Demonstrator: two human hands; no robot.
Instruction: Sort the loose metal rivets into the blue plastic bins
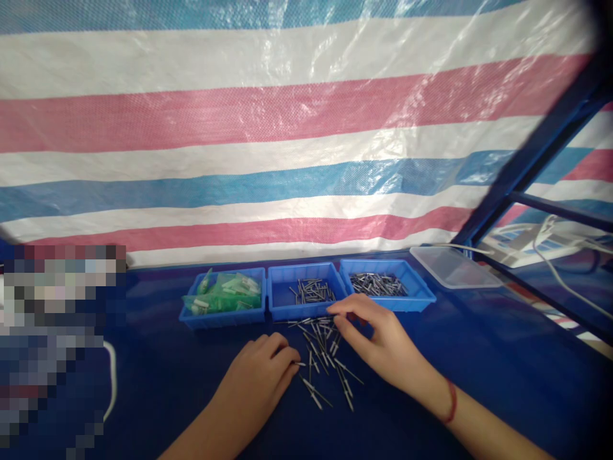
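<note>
A loose pile of blind rivets (322,342), silvery with thin long pins, lies on the blue table in front of the middle bin. My left hand (265,370) is at the pile's left side, fingers closed, with a rivet (299,364) poking out from the fingertips. At the back of the pile, by the front wall of the middle blue bin (282,313), my right hand (378,332) has its thumb and index finger closed around a rivet, mostly hidden by the fingers. More rivets (313,291) lie inside that bin, toward its right side.
The right blue bin (421,297) holds many rivets. Small green plastic bags (230,291) fill the left blue bin (223,317). A clear plastic lid (453,267) lies at the back right, near a blue metal frame (507,172). A striped sheet (287,115) hangs behind the table.
</note>
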